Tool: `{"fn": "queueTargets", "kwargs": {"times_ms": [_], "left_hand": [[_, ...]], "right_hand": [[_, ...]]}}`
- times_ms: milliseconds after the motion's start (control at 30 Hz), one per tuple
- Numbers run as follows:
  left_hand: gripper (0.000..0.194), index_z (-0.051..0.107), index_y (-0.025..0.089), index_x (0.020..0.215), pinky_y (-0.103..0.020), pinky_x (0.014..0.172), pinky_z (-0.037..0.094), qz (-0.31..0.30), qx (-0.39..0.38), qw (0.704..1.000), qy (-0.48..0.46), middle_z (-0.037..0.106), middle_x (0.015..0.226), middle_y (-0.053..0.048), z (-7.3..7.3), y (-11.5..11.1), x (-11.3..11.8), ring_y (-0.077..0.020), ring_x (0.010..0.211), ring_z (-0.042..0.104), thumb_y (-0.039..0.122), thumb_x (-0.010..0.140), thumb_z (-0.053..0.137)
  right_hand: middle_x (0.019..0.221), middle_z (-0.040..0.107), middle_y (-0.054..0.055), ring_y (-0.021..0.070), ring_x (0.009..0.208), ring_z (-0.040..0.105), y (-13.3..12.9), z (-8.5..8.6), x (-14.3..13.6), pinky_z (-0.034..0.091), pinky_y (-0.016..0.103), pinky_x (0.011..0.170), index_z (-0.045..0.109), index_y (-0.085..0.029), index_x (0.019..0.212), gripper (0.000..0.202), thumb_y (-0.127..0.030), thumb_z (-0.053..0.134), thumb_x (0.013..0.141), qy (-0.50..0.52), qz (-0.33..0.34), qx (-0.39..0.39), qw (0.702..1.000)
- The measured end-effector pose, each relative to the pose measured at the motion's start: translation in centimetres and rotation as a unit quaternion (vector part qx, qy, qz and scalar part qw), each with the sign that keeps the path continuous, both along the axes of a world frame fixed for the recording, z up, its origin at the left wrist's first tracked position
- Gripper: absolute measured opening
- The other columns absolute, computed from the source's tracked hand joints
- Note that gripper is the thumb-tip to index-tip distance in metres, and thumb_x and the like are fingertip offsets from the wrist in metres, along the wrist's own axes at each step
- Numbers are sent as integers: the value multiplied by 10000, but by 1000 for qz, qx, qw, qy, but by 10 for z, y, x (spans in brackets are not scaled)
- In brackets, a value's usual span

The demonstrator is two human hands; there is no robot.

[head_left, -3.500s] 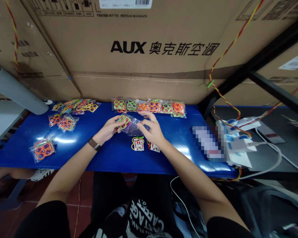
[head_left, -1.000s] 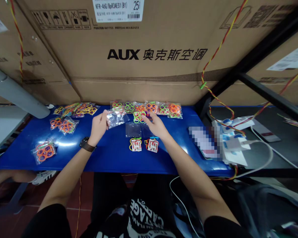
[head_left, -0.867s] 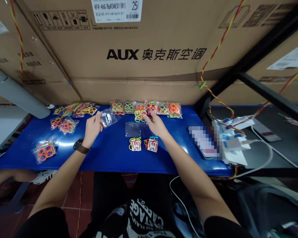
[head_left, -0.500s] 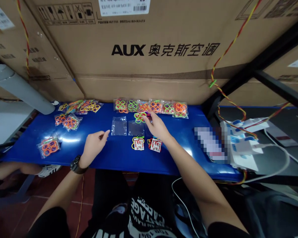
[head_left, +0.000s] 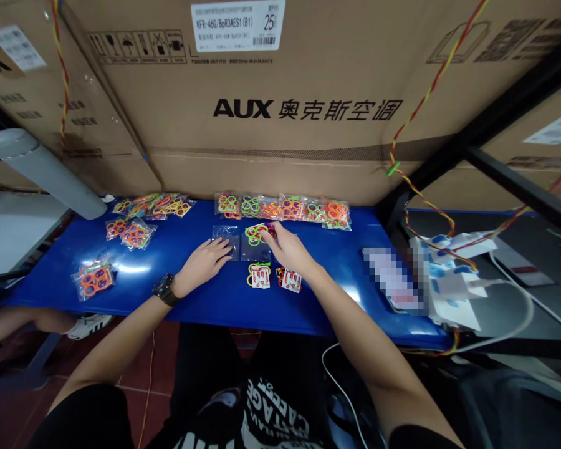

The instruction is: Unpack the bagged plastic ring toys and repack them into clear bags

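My left hand lies flat with its fingers stretched out, fingertips over the near left part of a clear plastic bag. In my right hand the fingers are closed on a green ring set, with something red and purple at the fingertips. These rings are above a second clear plastic bag; whether they touch it I cannot tell. Nearer to me lie two ring sets with white-and-red printed cards, a left card over yellow rings and a right card over red ones.
Bagged ring sets line the back of the blue table. More bags lie at the left, including an orange one. A grey bottle leans there. A blurred-out phone and white plugs are at the right.
My left hand has moved right and its curled fingers have spread out over the left bag. My right hand has brought the green rings slightly left and nearer to me.
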State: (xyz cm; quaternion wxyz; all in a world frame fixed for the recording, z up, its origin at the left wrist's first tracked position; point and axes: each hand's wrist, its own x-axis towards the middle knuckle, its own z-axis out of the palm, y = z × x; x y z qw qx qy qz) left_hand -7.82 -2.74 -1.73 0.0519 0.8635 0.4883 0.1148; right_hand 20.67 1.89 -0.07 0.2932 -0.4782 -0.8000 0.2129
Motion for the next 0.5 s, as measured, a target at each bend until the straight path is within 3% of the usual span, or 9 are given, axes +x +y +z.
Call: {"fn": "queueTargets", "kwargs": {"times_ms": [100, 167, 267, 400, 500], "left_hand": [[335, 772, 200, 1290, -559, 1267, 377, 10, 17, 996, -88, 728, 1417, -102, 11, -4, 4, -312, 1401, 630, 363, 1087, 562], [327, 792, 208, 1244, -506, 1206, 465, 38, 5, 980, -193, 779, 1323, -95, 19, -7, 9, -288, 1285, 710, 390, 1080, 574], [331, 807, 206, 1184, -419, 994, 613, 85, -85, 927, -356, 827, 1180, -98, 26, -13, 17, -275, 1092, 789, 443, 1038, 628], [345, 794, 165, 1059, -379, 824, 653, 93, -205, 844, -487, 839, 902, -86, 24, -24, 23, -254, 826, 812, 481, 959, 702], [334, 766, 161, 960, -340, 740, 642, 117, -206, 824, -515, 815, 829, -77, 21, -36, 23, -222, 723, 786, 492, 925, 739]], "right_hand": [[942, 746, 119, 309, 911, 738, -2, 2, -1, 524, 402, 798, 535, -204, 1163, 321, -492, 402, 1119, -8, 16, -12, 1000], [937, 740, 109, 299, 886, 729, -5, 3, -3, 517, 402, 789, 529, -206, 1164, 331, -507, 398, 1117, 3, 42, -27, 999], [952, 728, 84, 266, 861, 713, -12, 5, -7, 511, 385, 778, 529, -221, 1161, 351, -539, 386, 1114, 28, 97, -53, 993], [1008, 729, 82, 240, 881, 696, -23, 5, -19, 514, 371, 796, 537, -235, 1113, 354, -555, 386, 1109, 33, 145, -74, 986], [1008, 728, 79, 243, 905, 697, -29, 5, -27, 512, 370, 815, 540, -238, 1110, 355, -563, 396, 1103, 28, 146, -80, 986]]}}
